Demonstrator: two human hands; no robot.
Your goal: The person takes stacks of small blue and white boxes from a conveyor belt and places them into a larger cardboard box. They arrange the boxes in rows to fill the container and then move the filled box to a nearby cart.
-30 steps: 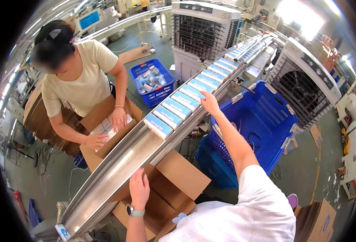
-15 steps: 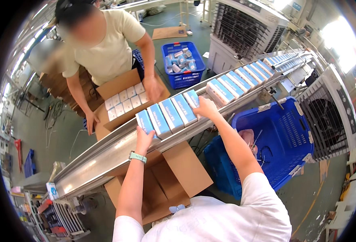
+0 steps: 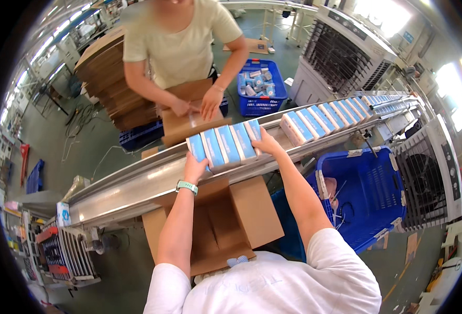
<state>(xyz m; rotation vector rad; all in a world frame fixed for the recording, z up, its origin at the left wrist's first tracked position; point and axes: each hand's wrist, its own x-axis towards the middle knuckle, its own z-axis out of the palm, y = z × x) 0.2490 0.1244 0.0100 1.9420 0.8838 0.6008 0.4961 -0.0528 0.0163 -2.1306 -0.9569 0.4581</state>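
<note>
Several small blue-and-white boxes (image 3: 225, 144) stand side by side in a tight row on the metal conveyor (image 3: 131, 184). My left hand (image 3: 194, 167), below a pale green wristwatch (image 3: 187, 186), presses on the row's left end. At the right end my right hand (image 3: 267, 142) grips the last box, so the row is squeezed between both hands. Directly below, against the near side of the conveyor, an open brown carton (image 3: 256, 212) has its flaps spread; the part of its inside that shows holds nothing.
More blue-and-white boxes (image 3: 325, 119) line the conveyor to the right. Across it, a co-worker (image 3: 176, 52) has both hands on a carton (image 3: 181, 128). A blue basket of small packs (image 3: 262, 107) stands beyond. Near right are a large blue crate (image 3: 361, 183) and an air cooler (image 3: 432, 175).
The boxes between my hands have closed up from a spaced row into a tight block. Across the conveyor, the co-worker's hands have come together over the carton, whose boxes are now covered.
</note>
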